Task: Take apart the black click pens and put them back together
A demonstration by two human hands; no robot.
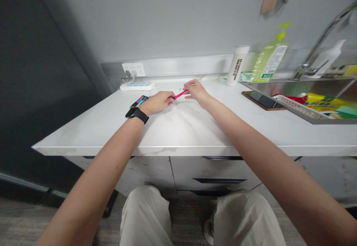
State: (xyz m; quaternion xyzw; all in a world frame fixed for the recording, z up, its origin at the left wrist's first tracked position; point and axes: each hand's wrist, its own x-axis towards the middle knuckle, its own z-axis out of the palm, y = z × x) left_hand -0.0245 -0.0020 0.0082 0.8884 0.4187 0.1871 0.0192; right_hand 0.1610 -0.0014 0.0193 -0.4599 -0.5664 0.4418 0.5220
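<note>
Between my two hands, a little above the white counter, is a slim pinkish-red pen with a dark end. My left hand, a dark watch on its wrist, pinches that dark end. At the pen's other end, my right hand grips with thumb and forefinger, its remaining fingers loosely spread. Several pens in red, teal and black lie on the counter just beyond my left wrist, partly hidden by it.
A white power strip lies at the back left below a wall socket. To the right stand a white tube and a yellow-green pump bottle. A phone lies beside the sink, near a white basket.
</note>
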